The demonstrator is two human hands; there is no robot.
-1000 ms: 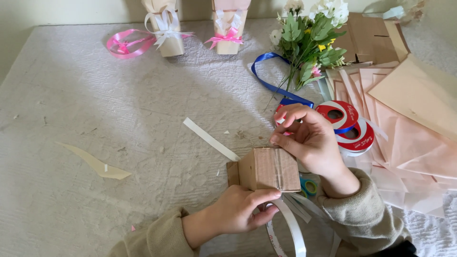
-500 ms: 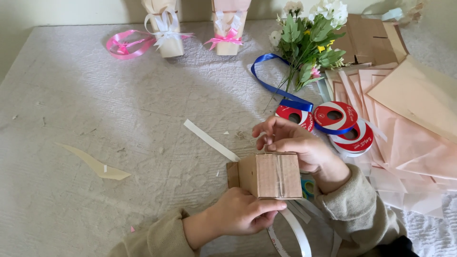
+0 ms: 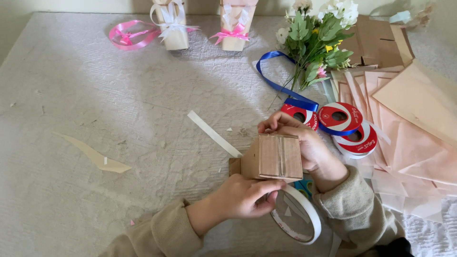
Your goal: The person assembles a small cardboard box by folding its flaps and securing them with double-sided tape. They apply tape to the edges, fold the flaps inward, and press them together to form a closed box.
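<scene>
Brown corrugated cardboard box, small and ridged, sat low at centre of the pale textured worktop, held between both hands. The left hand, at the box's 7 o'clock, gripped its lower edge with curled fingers. The right hand, at 2 o'clock, pressed folded fingers against its top. A white tape ring lay at 5 o'clock, red-and-white ribbon spools at 2 o'clock.
</scene>
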